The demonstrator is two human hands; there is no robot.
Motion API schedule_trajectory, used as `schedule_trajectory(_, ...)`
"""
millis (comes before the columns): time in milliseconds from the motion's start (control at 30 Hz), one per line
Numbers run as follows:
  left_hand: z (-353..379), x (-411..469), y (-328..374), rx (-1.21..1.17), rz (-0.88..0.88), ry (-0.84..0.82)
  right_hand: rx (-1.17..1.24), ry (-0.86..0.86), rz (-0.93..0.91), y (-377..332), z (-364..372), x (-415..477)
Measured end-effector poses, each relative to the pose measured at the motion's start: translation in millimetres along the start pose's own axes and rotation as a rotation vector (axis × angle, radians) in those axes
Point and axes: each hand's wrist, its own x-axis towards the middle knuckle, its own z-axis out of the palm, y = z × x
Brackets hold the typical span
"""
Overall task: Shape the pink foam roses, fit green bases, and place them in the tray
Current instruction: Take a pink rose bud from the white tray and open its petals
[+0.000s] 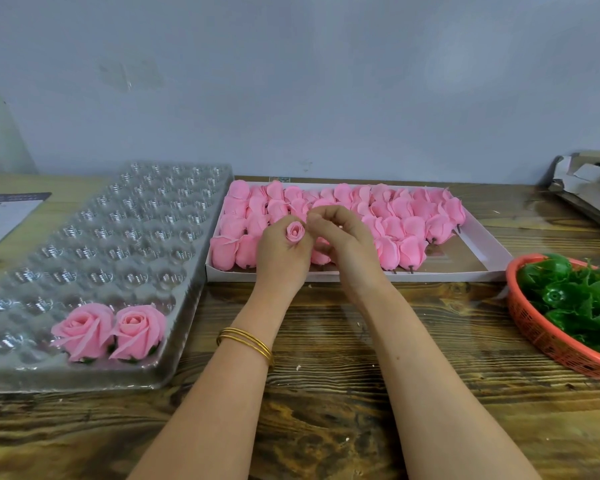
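My left hand (281, 258) grips a small pink foam rose bud (295, 232) upright between its curled fingers. My right hand (340, 237) is curled right beside it, its fingertips at the bud's edge; whether they pinch a petal is hidden. Behind both hands lies a flat white box (478, 247) packed with several unshaped pink roses (402, 216). At the left is a clear plastic cavity tray (125, 233) holding two finished pink roses (111, 330) with green bases at its near end. An orange basket (541, 334) of green bases (575, 296) stands at the right.
The work surface is a dark wooden table (326, 393). A printed paper (4, 216) lies at the far left. A torn cardboard box (589, 188) sits at the back right. A grey wall closes off the back of the table.
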Motion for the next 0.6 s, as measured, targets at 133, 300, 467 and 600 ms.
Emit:
schedule_trajectory(133, 0.8, -3.3, 4.1, -0.002, 0.014, -0.039, -0.129, 0.006, -0.006, 2.1, 2.1, -2.4)
schedule_trajectory(300, 0.7, -3.4, 2.7, -0.021, 0.026, -0.014, -0.143, 0.009, -0.009, 1.1, 1.5, -2.3)
schedule_trajectory(467, 0.6, -4.8, 3.0, -0.01, 0.032, -0.027, -0.176, -0.005, -0.037, -0.5, 2.0, -3.8)
schedule_trajectory(600, 0.7, -5.0, 4.7, 0.005, 0.027, -0.035, -0.176, -0.005, -0.041, -0.1, 1.4, -3.0)
